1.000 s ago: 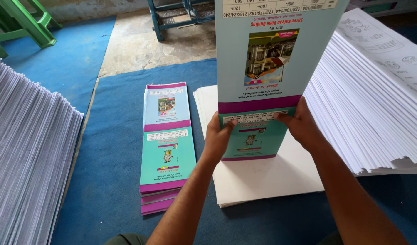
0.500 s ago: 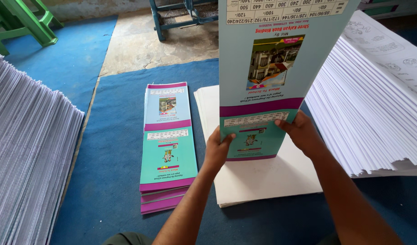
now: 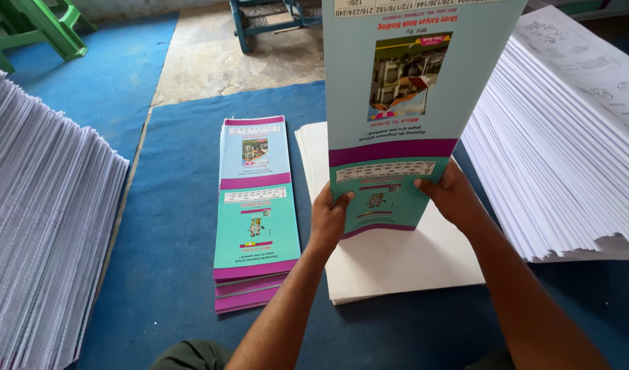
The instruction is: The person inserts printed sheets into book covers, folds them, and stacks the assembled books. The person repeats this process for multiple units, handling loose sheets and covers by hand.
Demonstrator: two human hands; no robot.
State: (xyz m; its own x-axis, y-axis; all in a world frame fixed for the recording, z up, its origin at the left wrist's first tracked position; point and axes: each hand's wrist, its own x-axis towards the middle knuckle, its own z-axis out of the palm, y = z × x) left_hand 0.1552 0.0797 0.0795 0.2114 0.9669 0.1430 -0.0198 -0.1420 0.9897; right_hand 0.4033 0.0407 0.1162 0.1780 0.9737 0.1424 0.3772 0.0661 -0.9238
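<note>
The big printed cover sheet (image 3: 403, 116) stands up tall in the middle, near 12 o'clock from the person. It is teal and light blue with purple bands and small pictures. Its top goes out of view.

It looks light and thin, like card. It stands almost straight without flopping, so it seems a bit stiff, but it would likely bend or crease if squeezed hard. The face looks smooth and may be slippery. The best place to hold it looks like the two side edges near the bottom, one hand on each side.

That is just where the hands are. The left hand (image 3: 328, 218) is at about 9 o'clock from the sheet's lower part, fingers curled shut on the left edge with the thumb on the front. The right hand (image 3: 455, 197) is at about 3 o'clock, closed on the right edge the same way.

Under the sheet, at 6 o'clock, lies a stack of white paper (image 3: 396, 264) on the blue mat (image 3: 170, 247). A pile of finished covers (image 3: 254, 205) lies flat at 9 o'clock, just beside the white stack. Tall heaps of white sheets (image 3: 554, 157) sit at 3 o'clock, and more (image 3: 40, 226) far out at 9 o'clock
</note>
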